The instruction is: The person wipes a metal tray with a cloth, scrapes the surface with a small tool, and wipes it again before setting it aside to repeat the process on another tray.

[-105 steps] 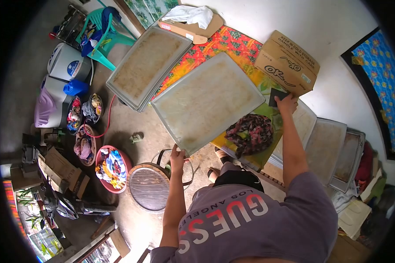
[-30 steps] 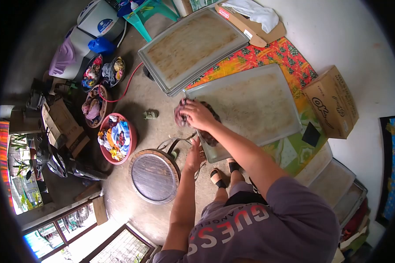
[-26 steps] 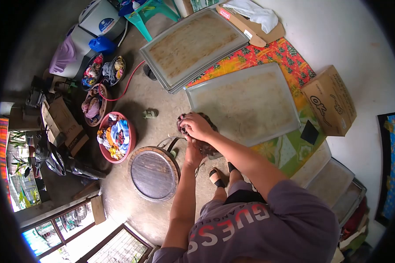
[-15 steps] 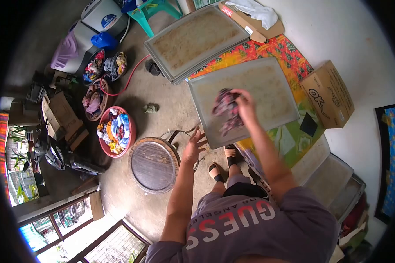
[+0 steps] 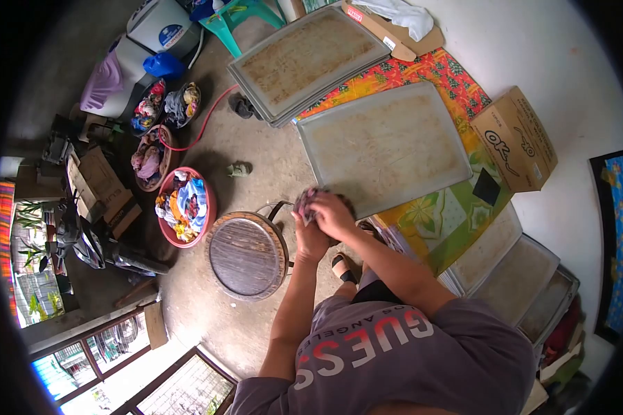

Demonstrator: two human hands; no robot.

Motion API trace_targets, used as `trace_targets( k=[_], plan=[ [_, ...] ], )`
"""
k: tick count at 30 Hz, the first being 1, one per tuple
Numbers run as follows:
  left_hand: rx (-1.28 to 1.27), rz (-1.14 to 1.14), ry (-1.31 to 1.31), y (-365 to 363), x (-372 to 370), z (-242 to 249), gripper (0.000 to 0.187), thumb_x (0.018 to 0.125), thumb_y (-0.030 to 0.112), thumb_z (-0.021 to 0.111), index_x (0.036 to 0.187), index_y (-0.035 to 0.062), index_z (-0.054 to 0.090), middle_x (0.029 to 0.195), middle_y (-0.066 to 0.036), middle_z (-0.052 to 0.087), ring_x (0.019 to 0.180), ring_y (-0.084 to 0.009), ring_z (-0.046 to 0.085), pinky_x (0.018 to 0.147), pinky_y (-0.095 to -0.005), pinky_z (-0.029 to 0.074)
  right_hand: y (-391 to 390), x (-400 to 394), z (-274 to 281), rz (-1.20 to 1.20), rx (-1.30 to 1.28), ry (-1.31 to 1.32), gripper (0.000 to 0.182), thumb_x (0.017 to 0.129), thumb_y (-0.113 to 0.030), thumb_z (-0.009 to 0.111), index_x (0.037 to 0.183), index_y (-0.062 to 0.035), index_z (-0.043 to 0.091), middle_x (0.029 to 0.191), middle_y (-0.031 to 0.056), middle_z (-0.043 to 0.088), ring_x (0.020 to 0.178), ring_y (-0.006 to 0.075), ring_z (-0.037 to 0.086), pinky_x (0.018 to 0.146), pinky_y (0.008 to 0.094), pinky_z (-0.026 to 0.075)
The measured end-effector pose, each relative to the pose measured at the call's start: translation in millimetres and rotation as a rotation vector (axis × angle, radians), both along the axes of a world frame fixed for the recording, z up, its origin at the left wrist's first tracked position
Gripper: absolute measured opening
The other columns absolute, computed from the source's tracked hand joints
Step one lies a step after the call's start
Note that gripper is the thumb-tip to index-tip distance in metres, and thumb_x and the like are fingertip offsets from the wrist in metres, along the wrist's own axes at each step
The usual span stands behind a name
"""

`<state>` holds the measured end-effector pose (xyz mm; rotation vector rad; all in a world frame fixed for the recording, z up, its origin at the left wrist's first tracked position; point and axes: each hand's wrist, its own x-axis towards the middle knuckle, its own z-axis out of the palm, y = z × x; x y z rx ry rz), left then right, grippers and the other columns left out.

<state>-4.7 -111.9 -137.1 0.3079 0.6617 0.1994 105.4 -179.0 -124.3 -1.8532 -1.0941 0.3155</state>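
A dark, pink-patterned cloth (image 5: 307,198) is bunched up between my two hands, just off the near left corner of a metal tray (image 5: 394,149). My right hand (image 5: 332,216) is closed over the cloth from above. Under it, my left hand (image 5: 312,238) grips the cloth from the near side, its fingers partly hidden. The tray lies flat on the table with brownish marks on its grey surface, and neither hand touches it.
A stack of trays (image 5: 311,62) sits at the table's far end. An OK-marked carton (image 5: 516,142) stands by the wall. More trays (image 5: 509,280) lie to the right. On the floor are a round wooden stool (image 5: 246,256) and a pink basin (image 5: 208,225) of clothes.
My right hand has carried the cloth off the tray, leftward and nearer to me. My left hand, open before, has met it and now holds the cloth too.
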Motion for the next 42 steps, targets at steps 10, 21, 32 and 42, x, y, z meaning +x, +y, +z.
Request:
trace_targets(
  k=[10,21,32,42],
  plan=[
    [0.354,-0.163,0.478,33,-44,2,0.092,0.086,0.075,0.037,0.154,0.0218,0.005,0.160,-0.014,0.007,0.142,-0.0425,0.019,0.106,-0.0708,0.013,10,35,63,-0.100,-0.183,0.396,0.022,0.087,-0.007,0.054,0.103,-0.0115,0.068,0.080,0.0104,0.068,0.056,0.0190,0.060,0.054,0.0328,0.047],
    [-0.106,-0.204,0.174,-3,-3,22,0.098,0.087,0.076,0.031,0.153,0.0136,-0.008,0.148,-0.036,0.020,0.124,-0.0499,0.046,0.101,-0.0521,0.042,120,174,-1,-0.109,-0.112,-0.220,0.040,0.083,-0.015,0.057,0.123,-0.0146,0.061,0.129,0.0095,0.057,0.114,0.0319,0.054,0.098,0.0435,0.043],
    [-0.081,-0.145,0.081,-13,-10,17,0.124,0.068,0.093,0.035,0.154,0.0116,-0.002,0.152,-0.029,0.021,0.139,-0.0464,0.024,0.111,-0.0621,0.011,-54,8,-11,0.192,-0.191,-0.435,0.041,0.074,-0.007,0.064,0.114,-0.0095,0.065,0.119,0.0098,0.062,0.112,0.0297,0.054,0.099,0.0410,0.043],
    [0.575,0.063,0.436,-1,-1,57,0.088,0.094,0.068,0.027,0.153,0.0066,0.005,0.161,-0.010,0.000,0.148,-0.0206,-0.001,0.117,-0.0407,-0.003,-70,-4,87,-0.008,-0.358,0.303,0.019,0.076,-0.007,0.057,0.086,-0.0109,0.072,0.069,0.0117,0.065,0.069,0.0301,0.065,0.067,0.0393,0.050]
  ],
)
